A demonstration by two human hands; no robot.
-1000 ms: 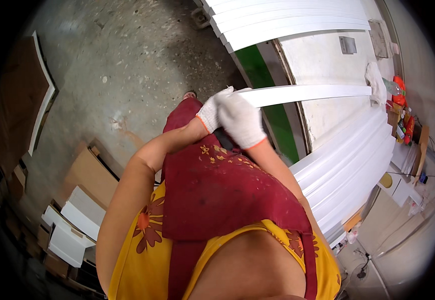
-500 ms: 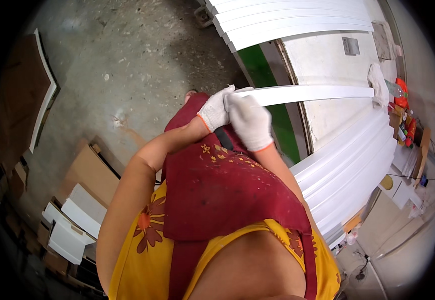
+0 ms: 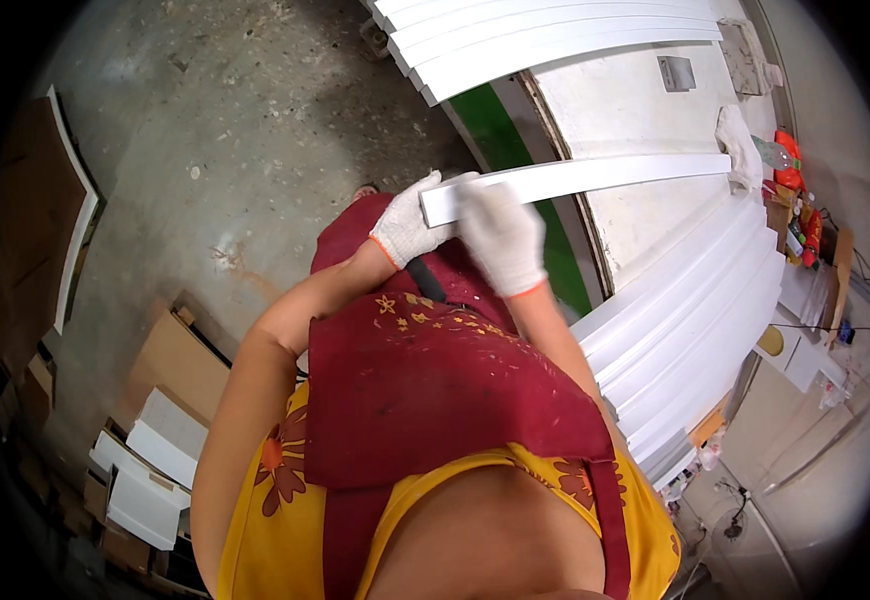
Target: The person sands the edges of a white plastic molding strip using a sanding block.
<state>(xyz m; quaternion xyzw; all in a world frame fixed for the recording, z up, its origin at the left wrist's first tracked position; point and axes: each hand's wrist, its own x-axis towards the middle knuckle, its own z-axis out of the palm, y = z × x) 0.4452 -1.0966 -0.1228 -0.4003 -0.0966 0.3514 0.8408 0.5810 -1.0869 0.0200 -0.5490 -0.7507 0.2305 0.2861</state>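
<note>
A long white strip [image 3: 595, 178] reaches from in front of me across the bench to the right, its far end by a white cloth [image 3: 741, 148]. My left hand [image 3: 410, 222], in a white knit glove with an orange cuff, is closed on the strip's near end from below and the left; most of its fingers are hidden behind the strip. My right hand [image 3: 505, 242], in a matching glove, is against the strip just right of that end, partly covering its lower edge. Motion smears its fingers, and I cannot see whether anything is in them.
White strips [image 3: 690, 330] lie side by side on the bench at the right, near me. A second stack [image 3: 555, 40] covers its far end. A small grey block [image 3: 675, 73] rests on the white bench top [image 3: 605, 110]. Boards and boxes [image 3: 160, 440] stand on the floor at left.
The strip's near end has shifted left and now shows past my right hand. My left hand has moved slightly left with it. The right hand is blurred in both frames.
</note>
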